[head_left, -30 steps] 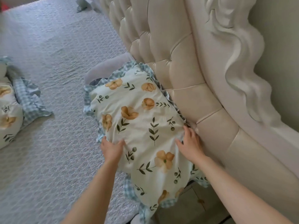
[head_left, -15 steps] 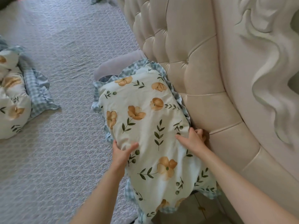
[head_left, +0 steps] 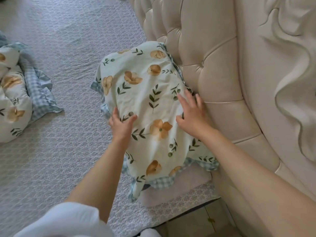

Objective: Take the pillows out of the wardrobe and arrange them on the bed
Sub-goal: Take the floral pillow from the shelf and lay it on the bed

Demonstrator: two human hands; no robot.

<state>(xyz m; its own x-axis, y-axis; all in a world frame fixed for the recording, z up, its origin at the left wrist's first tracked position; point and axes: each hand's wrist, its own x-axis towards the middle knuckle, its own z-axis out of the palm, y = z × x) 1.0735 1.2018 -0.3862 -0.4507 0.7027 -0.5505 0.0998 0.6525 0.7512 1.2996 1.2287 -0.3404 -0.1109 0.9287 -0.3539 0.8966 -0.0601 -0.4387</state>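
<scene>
A floral pillow (head_left: 145, 103) with orange flowers, green leaves and a blue checked frill lies on the bed (head_left: 65, 65), its long side against the tufted cream headboard (head_left: 213, 69). My left hand (head_left: 122, 124) rests flat on the pillow's left edge, fingers spread. On its right side, next to the headboard, lies my right hand (head_left: 192, 115), fingers apart and slightly blurred. A second pillow (head_left: 12, 100) of the same print sits at the left edge of the view.
The bed carries a pale grey quilted cover. A carved cream frame (head_left: 287, 93) runs along the right beyond the headboard. The mattress corner and a strip of floor (head_left: 196, 223) show at the bottom.
The pillow has been pushed further onto the bed along the headboard, now covering the grey cushion seen behind it earlier. My right hand has gone from gripping its edge to lying open.
</scene>
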